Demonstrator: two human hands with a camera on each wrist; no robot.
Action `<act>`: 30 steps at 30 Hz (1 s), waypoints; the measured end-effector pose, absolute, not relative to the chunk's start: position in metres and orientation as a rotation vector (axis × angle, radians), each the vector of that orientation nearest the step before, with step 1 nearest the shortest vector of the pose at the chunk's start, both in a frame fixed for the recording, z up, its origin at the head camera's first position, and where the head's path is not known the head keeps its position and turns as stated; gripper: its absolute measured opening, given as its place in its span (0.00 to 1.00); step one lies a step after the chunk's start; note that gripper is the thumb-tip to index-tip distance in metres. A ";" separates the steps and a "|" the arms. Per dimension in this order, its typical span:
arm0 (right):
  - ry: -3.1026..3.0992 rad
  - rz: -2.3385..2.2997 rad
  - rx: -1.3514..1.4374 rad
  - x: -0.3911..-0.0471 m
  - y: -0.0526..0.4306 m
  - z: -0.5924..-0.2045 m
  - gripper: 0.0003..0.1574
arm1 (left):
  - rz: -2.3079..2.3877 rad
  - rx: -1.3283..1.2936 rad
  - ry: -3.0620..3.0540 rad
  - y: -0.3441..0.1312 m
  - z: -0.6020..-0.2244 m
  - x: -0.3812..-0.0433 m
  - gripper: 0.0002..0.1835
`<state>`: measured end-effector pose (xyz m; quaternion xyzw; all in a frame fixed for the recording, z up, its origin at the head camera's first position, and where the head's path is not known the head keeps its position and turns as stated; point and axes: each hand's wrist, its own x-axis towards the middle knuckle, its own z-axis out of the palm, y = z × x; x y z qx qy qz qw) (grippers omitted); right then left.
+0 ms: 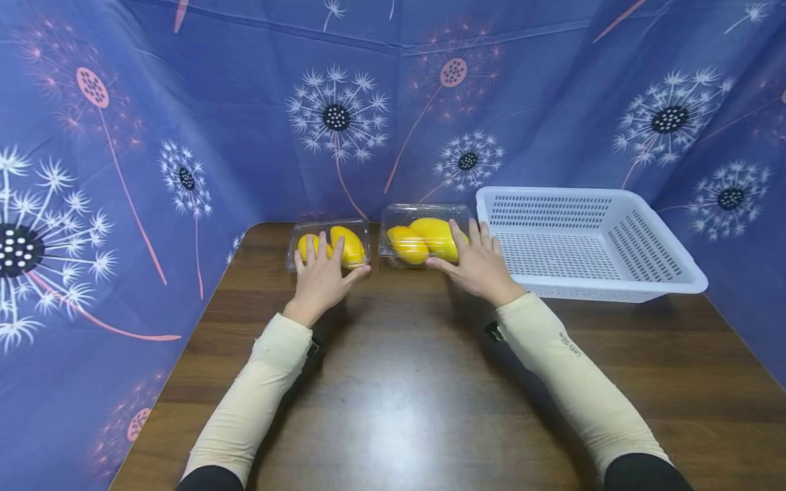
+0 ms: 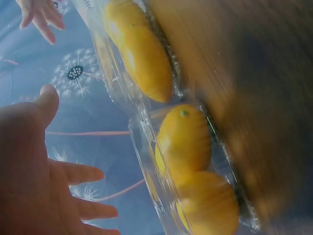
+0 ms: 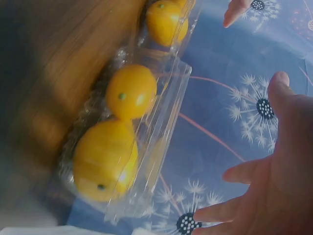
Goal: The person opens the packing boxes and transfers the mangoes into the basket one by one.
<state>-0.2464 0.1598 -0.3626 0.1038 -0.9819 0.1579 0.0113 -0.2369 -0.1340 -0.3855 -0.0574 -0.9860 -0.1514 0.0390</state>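
Two clear plastic boxes stand side by side at the table's back edge. In the head view, the left box [image 1: 306,228] holds two yellow mangoes [image 1: 348,245], and the right box [image 1: 399,214] holds two more mangoes [image 1: 408,244]. My left hand [image 1: 322,279] is over the front of the left box, fingers spread and extended. Over the right end of the other box is my right hand [image 1: 482,267], its fingers spread too. In the wrist views, a gap shows between the left hand [image 2: 29,171] and its box, and likewise for the right hand [image 3: 274,181]. Neither hand grips anything.
A white perforated plastic basket [image 1: 660,290] stands at the back right, close beside the right box. Behind everything hangs a blue cloth [image 1: 245,102] with dandelion prints. The brown wooden table [image 1: 393,382] stretches forward between the arms.
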 end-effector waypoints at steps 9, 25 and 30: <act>-3.057 0.526 0.400 -0.248 0.138 -0.360 0.62 | -0.487 -0.121 -3.010 -0.146 -0.386 -0.238 0.50; -3.066 0.599 0.523 -0.259 0.096 -0.361 0.61 | -0.587 0.023 -3.022 -0.173 -0.383 -0.241 0.51; -3.052 0.563 0.596 -0.260 0.082 -0.367 0.59 | -0.608 0.066 -3.018 -0.180 -0.385 -0.242 0.52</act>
